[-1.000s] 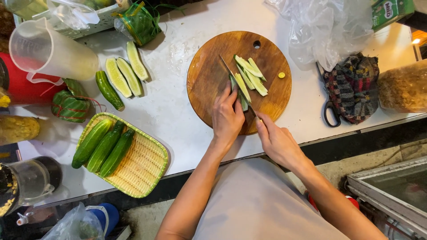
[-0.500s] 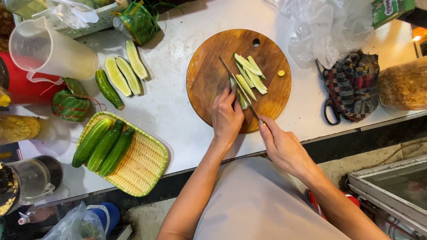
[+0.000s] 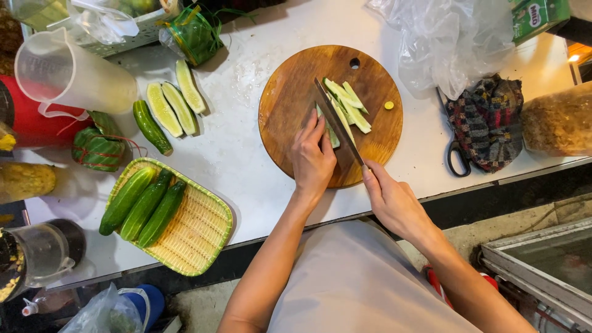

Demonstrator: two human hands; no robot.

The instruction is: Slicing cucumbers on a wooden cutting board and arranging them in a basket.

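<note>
Currently slicing cucumber on round board.
Left hand flat, pinning wet, likely slippery cucumber piece; right hand closed around knife handle.

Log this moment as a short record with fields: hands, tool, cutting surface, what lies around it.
left hand: pressed on a cucumber piece on the board, fingers curled
right hand: grips the knife by its handle, blade laid lengthwise along the piece
board: round wooden board on a white counter
cut pieces: cucumber strips beyond the blade, one small round end piece
left of board: three cucumber halves and one short piece
basket: woven tray holding three whole cucumbers
right of board: scissors, checked cloth, clear plastic bag
</note>
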